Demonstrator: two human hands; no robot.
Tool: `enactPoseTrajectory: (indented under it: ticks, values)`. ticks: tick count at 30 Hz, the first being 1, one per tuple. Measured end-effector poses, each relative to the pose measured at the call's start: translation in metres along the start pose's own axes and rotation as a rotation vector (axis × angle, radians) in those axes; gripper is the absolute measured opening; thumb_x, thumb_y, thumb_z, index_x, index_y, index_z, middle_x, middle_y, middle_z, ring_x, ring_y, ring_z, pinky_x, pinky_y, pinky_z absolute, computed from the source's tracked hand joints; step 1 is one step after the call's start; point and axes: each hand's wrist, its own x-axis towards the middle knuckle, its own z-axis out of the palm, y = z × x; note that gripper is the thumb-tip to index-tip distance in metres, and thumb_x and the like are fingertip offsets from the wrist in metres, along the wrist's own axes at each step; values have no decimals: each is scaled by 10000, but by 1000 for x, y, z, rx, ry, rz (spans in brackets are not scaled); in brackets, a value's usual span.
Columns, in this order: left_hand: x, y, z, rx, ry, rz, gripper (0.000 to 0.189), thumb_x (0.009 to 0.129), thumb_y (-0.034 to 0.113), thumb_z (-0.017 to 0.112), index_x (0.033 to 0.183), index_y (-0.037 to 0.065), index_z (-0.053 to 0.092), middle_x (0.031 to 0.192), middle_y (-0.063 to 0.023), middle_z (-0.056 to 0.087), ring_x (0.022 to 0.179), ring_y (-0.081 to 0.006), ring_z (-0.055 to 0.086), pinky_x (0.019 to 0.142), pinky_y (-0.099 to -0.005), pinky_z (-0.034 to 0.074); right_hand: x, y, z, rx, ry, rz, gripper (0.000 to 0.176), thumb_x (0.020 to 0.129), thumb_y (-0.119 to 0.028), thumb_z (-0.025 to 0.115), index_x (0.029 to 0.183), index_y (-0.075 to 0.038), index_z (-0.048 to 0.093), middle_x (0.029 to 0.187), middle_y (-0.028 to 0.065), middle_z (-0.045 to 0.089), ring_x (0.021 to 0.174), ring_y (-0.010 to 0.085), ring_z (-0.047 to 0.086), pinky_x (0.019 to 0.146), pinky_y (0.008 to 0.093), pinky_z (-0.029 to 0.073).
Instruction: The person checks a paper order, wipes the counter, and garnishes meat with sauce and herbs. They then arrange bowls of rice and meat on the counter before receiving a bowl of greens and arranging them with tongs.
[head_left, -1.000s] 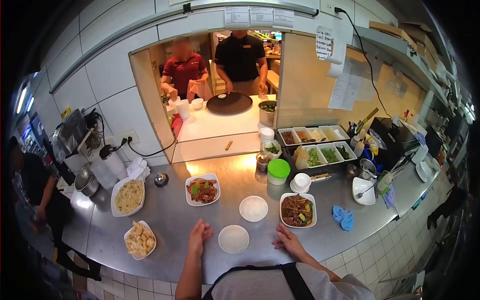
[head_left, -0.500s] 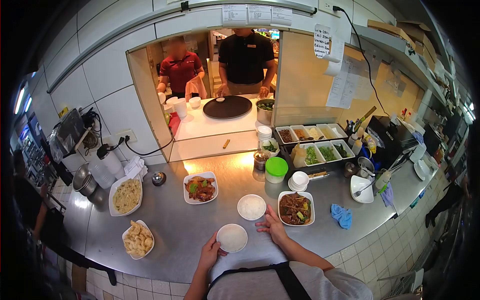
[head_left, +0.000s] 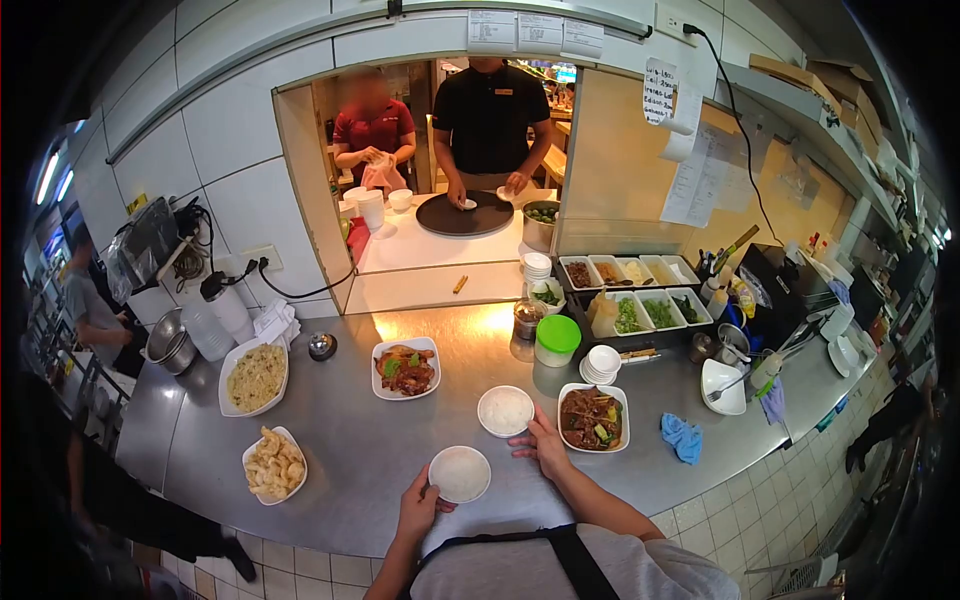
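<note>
My left hand (head_left: 420,507) grips the near white bowl of rice (head_left: 460,474) by its left side, thumb at the rim. My right hand (head_left: 543,446) lies beside the farther white bowl of rice (head_left: 505,411), its fingers stretched apart at the right edge; whether they touch it is hard to tell. Just right of that hand sits a square white dish of meat and vegetables (head_left: 592,418). Farther back on the left is a square dish of glazed meat with green garnish (head_left: 406,369).
At left stand fried rice (head_left: 255,379), puffy fried snacks (head_left: 274,466) and a call bell (head_left: 321,346). A green-lidded tub (head_left: 557,340), stacked small dishes (head_left: 600,365), topping trays (head_left: 630,290) and a blue cloth (head_left: 682,438) are at right. Two people stand beyond the pass-through, near a dark round tray (head_left: 464,213).
My right hand has moved in closer to the farther rice bowl. Beyond the window, the black-shirted person now handles small white dishes over the tray. A grey-shirted person has appeared at far left.
</note>
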Motion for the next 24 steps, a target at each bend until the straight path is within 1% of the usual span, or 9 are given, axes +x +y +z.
enactPoseTrajectory:
  ticks: [2, 5, 8, 11, 14, 17, 20, 24]
  values:
    - [-2, 1, -6, -3, 40, -16, 499, 903, 19, 368, 1397, 41, 306, 924, -171, 620, 660, -213, 645, 581, -313, 559, 4, -1, 1, 13, -7, 14, 560, 949, -201, 409, 1452, -178, 165, 1275, 95, 461, 816, 221, 636, 606, 340, 564]
    - [-1, -1, -20, -49, 117, 46, 513, 899, 12, 364, 1404, 29, 280, 913, -184, 618, 647, -220, 645, 565, -314, 559, 12, -5, 4, -29, -30, 52, 526, 940, -167, 419, 1427, -161, 219, 1260, 102, 463, 789, 218, 640, 599, 339, 565]
    - [4, -2, -32, -67, 234, 49, 496, 900, 51, 379, 1391, 54, 302, 957, -157, 619, 651, -215, 649, 574, -303, 555, 14, -6, 15, -93, -57, 64, 501, 934, -135, 425, 1402, -148, 247, 1254, 102, 463, 786, 213, 643, 598, 334, 565]
    - [9, 12, -32, -178, 347, 70, 483, 904, 69, 383, 1381, 59, 305, 939, -143, 620, 644, -202, 643, 568, -297, 548, 22, 1, 30, -93, -130, 71, 508, 933, -120, 422, 1402, -143, 229, 1260, 105, 457, 777, 211, 643, 599, 333, 565]
    - [25, 12, -38, -278, 438, 92, 535, 901, 54, 374, 1418, 90, 241, 1001, -132, 584, 666, -178, 623, 589, -295, 546, 28, 7, 53, -88, -149, 79, 506, 935, -127, 421, 1399, -143, 221, 1254, 102, 461, 756, 208, 643, 602, 333, 565]
    - [43, 19, -38, -374, 511, 136, 535, 916, 67, 378, 1427, 126, 230, 1012, -103, 573, 676, -159, 601, 600, -280, 535, 44, 16, 74, -76, -187, 112, 510, 931, -111, 413, 1400, -142, 215, 1250, 107, 462, 737, 209, 641, 608, 336, 565]
    - [72, 20, -43, -426, 579, 161, 520, 935, 88, 385, 1427, 128, 224, 1020, -99, 563, 671, -152, 591, 592, -279, 528, 62, 20, 97, -99, -158, 133, 507, 925, -91, 400, 1397, -159, 227, 1244, 113, 465, 732, 213, 640, 612, 339, 565]
    - [105, 25, -52, -436, 584, 188, 495, 946, 100, 394, 1416, 124, 239, 1016, -94, 562, 656, -148, 587, 578, -272, 522, 88, 23, 118, -37, -117, 150, 512, 919, -85, 398, 1395, -181, 235, 1200, 115, 484, 724, 219, 638, 618, 346, 564]
